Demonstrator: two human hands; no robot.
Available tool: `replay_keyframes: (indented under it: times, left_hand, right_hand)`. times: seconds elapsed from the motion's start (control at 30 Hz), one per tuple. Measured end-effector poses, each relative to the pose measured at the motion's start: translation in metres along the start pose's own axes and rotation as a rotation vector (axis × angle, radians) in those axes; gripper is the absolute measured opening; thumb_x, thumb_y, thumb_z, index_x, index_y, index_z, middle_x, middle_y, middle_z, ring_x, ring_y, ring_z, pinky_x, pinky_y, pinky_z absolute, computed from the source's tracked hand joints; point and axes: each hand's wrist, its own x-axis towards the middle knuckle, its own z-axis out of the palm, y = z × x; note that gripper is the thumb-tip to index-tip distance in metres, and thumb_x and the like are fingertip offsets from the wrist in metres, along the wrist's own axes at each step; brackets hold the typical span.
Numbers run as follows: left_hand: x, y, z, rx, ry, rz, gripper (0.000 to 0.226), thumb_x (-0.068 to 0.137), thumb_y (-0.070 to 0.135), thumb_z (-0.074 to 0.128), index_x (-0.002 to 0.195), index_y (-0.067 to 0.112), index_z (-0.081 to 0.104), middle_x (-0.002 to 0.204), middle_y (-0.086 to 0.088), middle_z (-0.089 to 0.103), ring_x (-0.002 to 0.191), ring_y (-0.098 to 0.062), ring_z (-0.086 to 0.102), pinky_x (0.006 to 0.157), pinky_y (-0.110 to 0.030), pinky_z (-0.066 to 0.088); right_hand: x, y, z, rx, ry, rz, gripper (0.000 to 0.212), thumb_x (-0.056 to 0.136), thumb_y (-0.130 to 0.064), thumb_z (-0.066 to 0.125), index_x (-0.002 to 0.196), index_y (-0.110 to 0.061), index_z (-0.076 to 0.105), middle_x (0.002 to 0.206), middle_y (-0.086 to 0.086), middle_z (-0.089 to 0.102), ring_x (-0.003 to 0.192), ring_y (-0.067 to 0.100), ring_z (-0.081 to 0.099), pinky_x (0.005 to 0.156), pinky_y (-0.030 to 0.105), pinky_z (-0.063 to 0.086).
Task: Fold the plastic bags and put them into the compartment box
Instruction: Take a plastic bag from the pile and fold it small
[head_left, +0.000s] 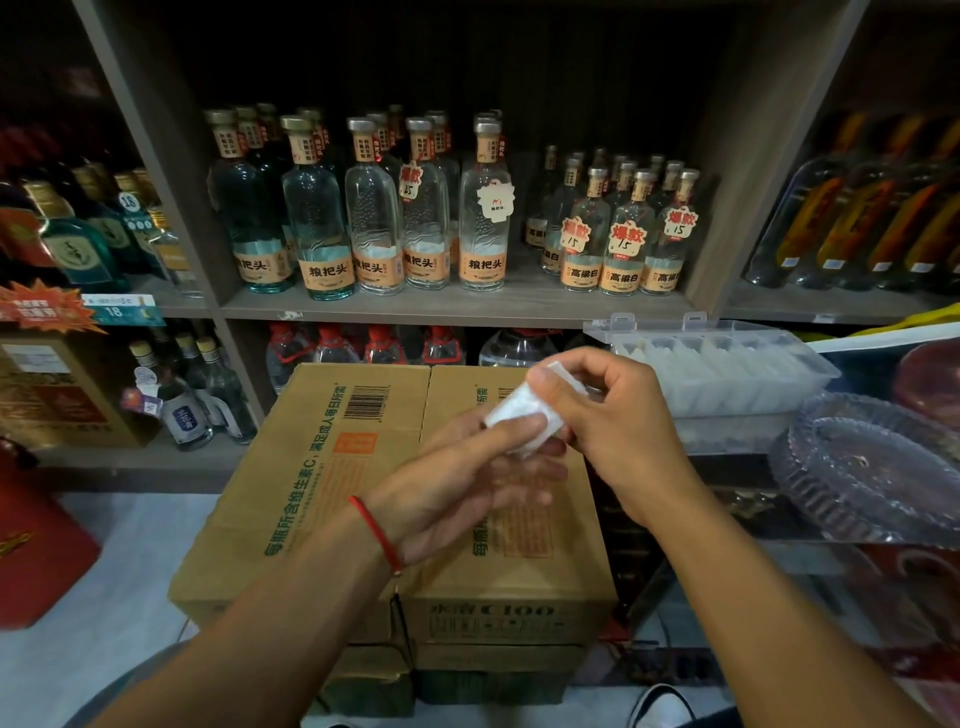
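Above the cardboard carton (363, 467), I pinch a folded plastic bag (524, 415) between both grips: my left hand (467, 483) beneath its near-left end, my right hand (597, 415) curled over its far-right end. The compartment box (727, 364) lies open just right.

your view is dim, the upper shelf recess nearly black. light from above and in front catches the clear glass bottles with orange labels (480, 208) (small glints only). edges bow and smear; the ribbed clear glass dish (872, 467) looks soft.
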Motion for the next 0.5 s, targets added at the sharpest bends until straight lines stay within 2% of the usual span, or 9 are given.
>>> replay_keyframes:
  times: [0.03, 0.1, 0.17, 0.23, 0.33, 0.4, 0.5]
  left_hand:
    - [0.003, -0.002, 0.005, -0.042, 0.080, 0.062, 0.059, 0.095, 0.037, 0.070, 0.135, -0.004, 0.057, 0.117, -0.024, 0.069, 0.094, -0.027, 0.068, 0.077, -0.035, 0.060]
    - [0.007, -0.006, 0.014, -0.033, 0.232, 0.171, 0.055, 0.101, 0.042, 0.057, 0.130, -0.004, 0.058, 0.101, -0.022, 0.070, 0.080, -0.023, 0.066, 0.067, -0.031, 0.058]
    - [0.011, -0.012, 0.017, 0.100, 0.380, 0.273, 0.041, 0.108, 0.036, 0.046, 0.119, -0.001, 0.060, 0.080, -0.012, 0.067, 0.064, -0.018, 0.061, 0.055, -0.026, 0.052]
    - [0.012, -0.017, 0.016, 0.242, 0.493, 0.374, 0.030, 0.110, 0.030, 0.044, 0.107, 0.005, 0.061, 0.065, -0.002, 0.061, 0.053, -0.012, 0.055, 0.048, -0.022, 0.045]
    - [0.011, -0.017, 0.013, 0.351, 0.493, 0.476, 0.024, 0.111, 0.022, 0.042, 0.100, 0.009, 0.060, 0.054, 0.009, 0.060, 0.046, 0.000, 0.056, 0.045, -0.012, 0.042]
    - [0.012, -0.014, 0.011, 0.389, 0.471, 0.501, 0.025, 0.111, 0.021, 0.043, 0.098, 0.011, 0.062, 0.054, 0.014, 0.062, 0.047, 0.003, 0.057, 0.046, -0.009, 0.041]
    - [0.014, -0.013, 0.013, 0.309, 0.508, 0.397, 0.037, 0.109, 0.038, 0.046, 0.090, 0.015, 0.068, 0.055, 0.013, 0.059, 0.048, 0.002, 0.052, 0.045, -0.012, 0.040]
  right_hand:
    - [0.000, 0.001, 0.003, -0.006, 0.058, -0.017, 0.004, 0.095, -0.022, 0.076, 0.094, -0.018, 0.076, 0.084, 0.000, 0.075, 0.067, 0.010, 0.070, 0.056, 0.026, 0.054]
    - [-0.002, 0.002, 0.011, -0.042, 0.145, -0.048, 0.005, 0.096, -0.024, 0.075, 0.094, -0.019, 0.074, 0.084, -0.002, 0.074, 0.065, 0.009, 0.070, 0.055, 0.024, 0.053]
    - [-0.004, 0.003, 0.018, -0.064, 0.178, -0.046, 0.006, 0.097, -0.027, 0.073, 0.097, -0.021, 0.073, 0.085, -0.003, 0.074, 0.066, 0.012, 0.071, 0.056, 0.027, 0.057]
    - [-0.003, 0.001, 0.022, -0.056, 0.170, 0.017, 0.010, 0.098, -0.031, 0.072, 0.097, -0.021, 0.072, 0.083, -0.004, 0.073, 0.063, 0.013, 0.071, 0.054, 0.030, 0.057]
    - [-0.001, -0.002, 0.018, 0.005, 0.070, 0.132, 0.032, 0.098, -0.051, 0.065, 0.093, -0.019, 0.071, 0.067, -0.002, 0.068, 0.050, 0.012, 0.061, 0.045, 0.027, 0.045]
    - [-0.002, -0.001, 0.020, -0.107, 0.036, 0.121, 0.039, 0.095, -0.060, 0.065, 0.090, -0.022, 0.073, 0.063, -0.003, 0.068, 0.050, 0.010, 0.060, 0.046, 0.026, 0.046]
    - [-0.003, 0.003, 0.026, -0.269, 0.126, 0.014, 0.029, 0.096, -0.047, 0.071, 0.087, -0.020, 0.076, 0.071, -0.002, 0.074, 0.061, 0.009, 0.068, 0.059, 0.029, 0.053]
